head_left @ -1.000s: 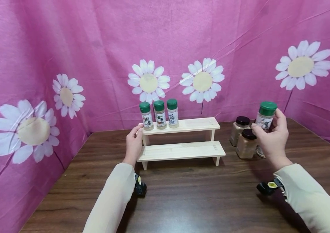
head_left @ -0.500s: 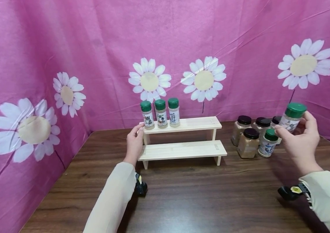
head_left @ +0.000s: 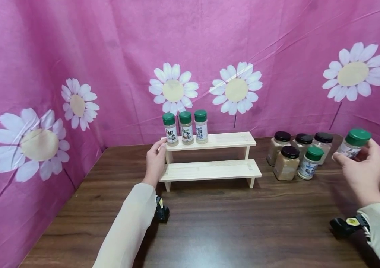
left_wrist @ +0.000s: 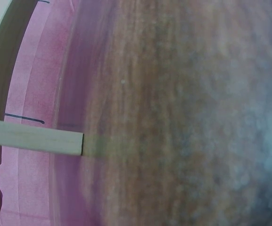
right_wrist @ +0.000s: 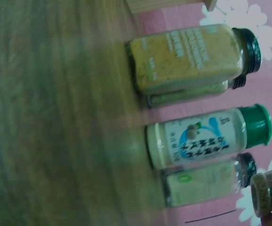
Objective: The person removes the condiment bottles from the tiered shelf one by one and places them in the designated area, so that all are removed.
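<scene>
Right hand [head_left: 364,173] near the tabletop's [head_left: 230,223] right edge, fingers curled round a green-capped spice bottle [head_left: 352,143] held aloft. Left hand [head_left: 155,162], fingers relaxed, steadying the wooden rack [head_left: 217,169] toward the back edge. Three bottles [head_left: 186,127] shelved; five jars [head_left: 297,154] unshelved.

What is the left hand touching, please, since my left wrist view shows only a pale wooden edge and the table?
Observer: The left hand rests against the left end of a two-step wooden rack.
Operator: Thank you; does anything stand on it?
Observer: Three green-capped spice bottles stand at the left of its upper step.
Operator: And the right hand?
Observer: It holds a green-capped bottle in the air, right of a cluster of jars standing on the table.
</scene>
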The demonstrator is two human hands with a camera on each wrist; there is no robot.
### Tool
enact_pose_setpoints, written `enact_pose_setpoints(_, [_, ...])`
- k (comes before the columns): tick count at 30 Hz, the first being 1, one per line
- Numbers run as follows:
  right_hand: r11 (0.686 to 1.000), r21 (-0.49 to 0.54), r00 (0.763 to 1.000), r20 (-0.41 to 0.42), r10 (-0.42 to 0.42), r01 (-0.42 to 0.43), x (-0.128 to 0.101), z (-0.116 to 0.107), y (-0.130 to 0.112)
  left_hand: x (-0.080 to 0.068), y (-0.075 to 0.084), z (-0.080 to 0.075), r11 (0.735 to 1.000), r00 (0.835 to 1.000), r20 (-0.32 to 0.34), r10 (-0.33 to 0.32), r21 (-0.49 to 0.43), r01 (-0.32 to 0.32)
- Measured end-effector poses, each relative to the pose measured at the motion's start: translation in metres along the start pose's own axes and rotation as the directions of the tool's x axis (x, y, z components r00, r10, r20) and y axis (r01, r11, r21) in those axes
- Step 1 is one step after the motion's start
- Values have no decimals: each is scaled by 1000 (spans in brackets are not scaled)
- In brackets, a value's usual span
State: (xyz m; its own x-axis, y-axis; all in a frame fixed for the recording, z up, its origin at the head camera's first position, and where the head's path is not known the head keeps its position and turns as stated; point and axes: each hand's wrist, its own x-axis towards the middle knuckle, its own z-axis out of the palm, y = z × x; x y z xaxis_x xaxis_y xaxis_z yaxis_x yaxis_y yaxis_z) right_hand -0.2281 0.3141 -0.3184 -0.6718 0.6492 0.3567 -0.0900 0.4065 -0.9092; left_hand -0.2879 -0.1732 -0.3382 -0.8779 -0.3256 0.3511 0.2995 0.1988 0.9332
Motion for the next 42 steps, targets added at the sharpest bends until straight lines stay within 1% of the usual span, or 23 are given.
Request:
enact_pose_setpoints(3, [996, -54, 996, 45, 79, -77, 4, -1, 6, 1, -1, 0, 1000, 1000, -4, 2, 1, -2])
enact_pose_setpoints(5, [992, -89, 992, 84, 91, -84, 6, 0, 12, 1, -3, -1, 1000, 1000, -7, 7, 6, -7])
enact_pose_setpoints(8, [986, -158, 986, 146, 83, -59, 8, 1, 20, 1, -4, -1, 1000, 1000, -10, 15, 13, -15])
enact_pose_setpoints(10, [974, -224, 979, 191, 75, -31, 9, 2, 24, 2, -4, -1, 1000, 1000, -14, 17, 16, -17])
enact_pose_setpoints(13, [957, -291, 964, 256, 78, 0, 11, 4, 28, 2, -3, -1, 1000, 1000, -14, 17, 16, -17])
enact_pose_setpoints(17, [950, -309, 944, 324, 61, 45, 10, 6, 32, 1, -3, -1, 1000, 1000, -11, 7, 14, -7])
enact_pose_setpoints(19, [947, -318, 940, 335, 61, 52, 9, 6, 36, 0, -4, 0, 1000, 1000, -13, 3, 19, -3])
enact_pose_setpoints(25, [942, -333, 946, 319, 62, 51, 8, 5, 43, -1, -5, 1, 1000, 1000, -15, 10, 21, -10])
enact_pose_setpoints(36, [941, -326, 945, 327, 27, 86, 10, 5, 50, 0, -4, 1, 1000, 1000, -7, 17, -6, -17])
enact_pose_setpoints(40, [938, -336, 943, 331, 33, 85, 8, 5, 51, 0, -3, 1, 1000, 1000, -6, 21, -7, -21])
enact_pose_setpoints(42, [941, -330, 942, 332, 41, 75, 7, 5, 51, 0, -3, 1, 1000, 1000, -7, 21, -4, -21])
